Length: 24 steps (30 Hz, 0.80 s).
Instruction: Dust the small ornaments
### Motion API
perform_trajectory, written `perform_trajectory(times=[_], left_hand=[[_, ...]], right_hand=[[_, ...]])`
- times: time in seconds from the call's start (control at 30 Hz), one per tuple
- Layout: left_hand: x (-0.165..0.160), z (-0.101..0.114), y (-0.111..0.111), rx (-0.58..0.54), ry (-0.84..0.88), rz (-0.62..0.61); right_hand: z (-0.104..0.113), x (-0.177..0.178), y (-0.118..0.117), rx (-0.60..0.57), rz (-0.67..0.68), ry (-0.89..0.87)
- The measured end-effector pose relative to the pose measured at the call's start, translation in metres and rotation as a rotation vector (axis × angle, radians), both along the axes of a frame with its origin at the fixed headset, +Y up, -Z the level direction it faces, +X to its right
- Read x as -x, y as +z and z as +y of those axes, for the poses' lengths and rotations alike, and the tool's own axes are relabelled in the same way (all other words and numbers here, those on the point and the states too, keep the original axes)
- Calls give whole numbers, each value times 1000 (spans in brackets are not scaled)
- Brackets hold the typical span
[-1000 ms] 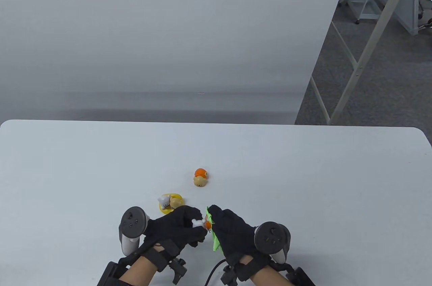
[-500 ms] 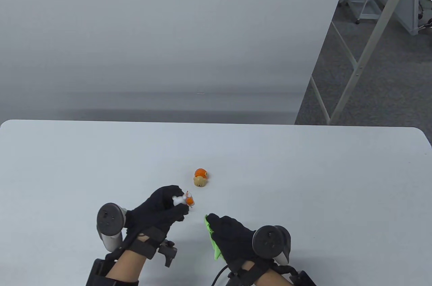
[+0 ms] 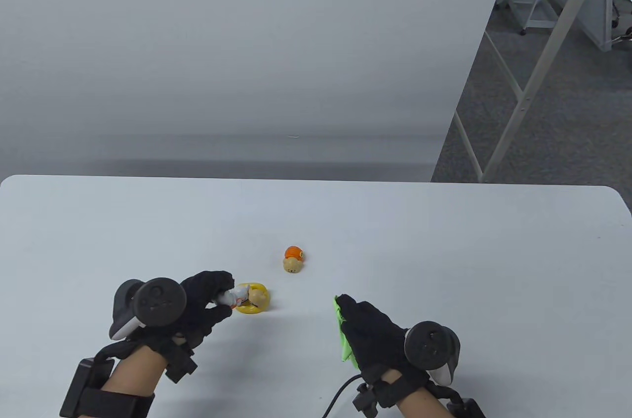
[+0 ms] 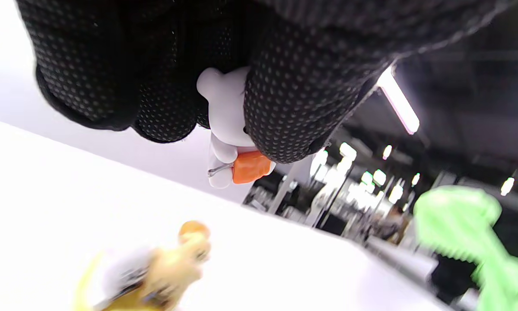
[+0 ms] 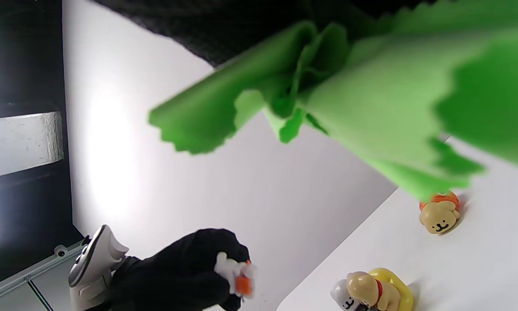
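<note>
Your left hand (image 4: 224,65) pinches a small white figurine (image 4: 224,116) with an orange piece, held above the white table (image 4: 47,194). Below it sits a blurred yellow-and-tan ornament (image 4: 155,276). A green cloth (image 4: 462,224) shows at lower right, blurred.

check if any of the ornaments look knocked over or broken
Nothing stands out. The orange ornament and the yellow one sit on the table with no damage visible. The left hand holds the white figure, the right hand the green cloth.
</note>
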<state>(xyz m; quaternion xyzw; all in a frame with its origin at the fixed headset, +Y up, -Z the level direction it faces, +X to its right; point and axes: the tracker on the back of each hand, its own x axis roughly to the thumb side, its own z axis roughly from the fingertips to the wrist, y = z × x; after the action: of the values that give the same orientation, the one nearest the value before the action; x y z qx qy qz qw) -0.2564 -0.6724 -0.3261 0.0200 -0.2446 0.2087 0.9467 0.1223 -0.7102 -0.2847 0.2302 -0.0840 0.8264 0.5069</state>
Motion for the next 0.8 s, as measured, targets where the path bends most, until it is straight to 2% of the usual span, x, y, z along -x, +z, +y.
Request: perform_trajectory(times=[0.07,0.3,0.47,0.8], left_hand=[[2,-17,-4,57,-56,-7],[3,-59,-7,119,-124,-5],[2,-74,-9,143,-191,0],[5,-92,-8,187,-262,0]], right_hand=[[-2,1,0,-2,-1,22],[-3,2,0,8,-3,42],[-4,2,1,11,-5,51],[-5,1,1,22,-9,53]])
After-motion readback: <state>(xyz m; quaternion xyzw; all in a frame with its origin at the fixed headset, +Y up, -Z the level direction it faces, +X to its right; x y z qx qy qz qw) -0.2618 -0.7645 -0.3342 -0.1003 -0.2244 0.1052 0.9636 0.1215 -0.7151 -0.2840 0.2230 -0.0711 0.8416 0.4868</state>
